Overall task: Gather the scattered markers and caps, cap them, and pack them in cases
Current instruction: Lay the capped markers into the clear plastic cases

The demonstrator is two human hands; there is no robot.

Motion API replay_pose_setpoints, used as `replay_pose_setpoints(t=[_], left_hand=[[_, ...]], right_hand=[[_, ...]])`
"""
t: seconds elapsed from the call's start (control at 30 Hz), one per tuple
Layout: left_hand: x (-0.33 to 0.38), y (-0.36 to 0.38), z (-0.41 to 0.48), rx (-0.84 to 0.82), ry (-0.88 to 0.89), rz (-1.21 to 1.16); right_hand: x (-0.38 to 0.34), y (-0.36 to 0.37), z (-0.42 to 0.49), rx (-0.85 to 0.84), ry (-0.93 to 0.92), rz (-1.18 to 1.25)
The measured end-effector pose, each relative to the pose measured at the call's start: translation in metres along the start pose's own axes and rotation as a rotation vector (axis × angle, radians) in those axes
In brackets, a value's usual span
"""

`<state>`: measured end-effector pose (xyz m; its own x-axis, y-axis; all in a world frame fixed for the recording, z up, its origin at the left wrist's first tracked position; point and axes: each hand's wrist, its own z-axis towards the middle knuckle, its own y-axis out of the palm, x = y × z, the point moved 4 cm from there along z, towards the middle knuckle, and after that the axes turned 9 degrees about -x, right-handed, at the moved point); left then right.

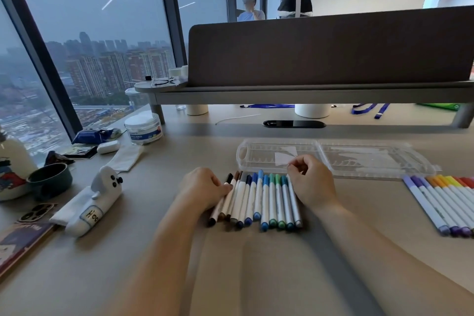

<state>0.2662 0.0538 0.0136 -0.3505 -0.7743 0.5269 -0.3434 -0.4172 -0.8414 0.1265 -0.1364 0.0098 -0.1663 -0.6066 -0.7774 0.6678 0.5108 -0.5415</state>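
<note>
A row of several capped markers (pixel 259 200) in black, brown, grey, blue and green lies side by side on the desk before me. My left hand (pixel 204 188) presses against the row's left side, fingers curled at the black and brown markers. My right hand (pixel 311 182) rests against the right side, fingers loosely curled at the silver marker's top. Just behind the row a clear plastic case (pixel 333 159) lies open and flat with nothing in it. At the right edge a second row of markers (pixel 446 202) in purple, orange, yellow and red lies apart.
On the left stand a white plush pencil pouch (pixel 89 202), a dark cup (pixel 50 182), a phone (pixel 37 211), a book (pixel 20 241) and a round plastic tub (pixel 143 129). A raised shelf with a grey divider (pixel 320 46) spans the back.
</note>
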Motion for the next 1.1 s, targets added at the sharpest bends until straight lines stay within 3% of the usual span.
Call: replay_pose_setpoints(t=[0.2, 0.4, 0.87, 1.1], left_hand=[[0.027, 0.016, -0.003, -0.026, 0.058, 0.032], [0.024, 0.016, -0.001, -0.089, 0.035, -0.019], [0.040, 0.021, 0.000, -0.123, 0.012, 0.161], [0.037, 0.014, -0.001, -0.121, -0.001, 0.061]], right_hand=[[-0.001, -0.014, 0.002, 0.010, 0.007, 0.062], [-0.015, -0.013, 0.004, -0.117, -0.008, 0.012], [-0.027, -0.005, -0.002, -0.145, -0.065, -0.045], [-0.027, -0.002, 0.001, -0.192, -0.057, -0.058]])
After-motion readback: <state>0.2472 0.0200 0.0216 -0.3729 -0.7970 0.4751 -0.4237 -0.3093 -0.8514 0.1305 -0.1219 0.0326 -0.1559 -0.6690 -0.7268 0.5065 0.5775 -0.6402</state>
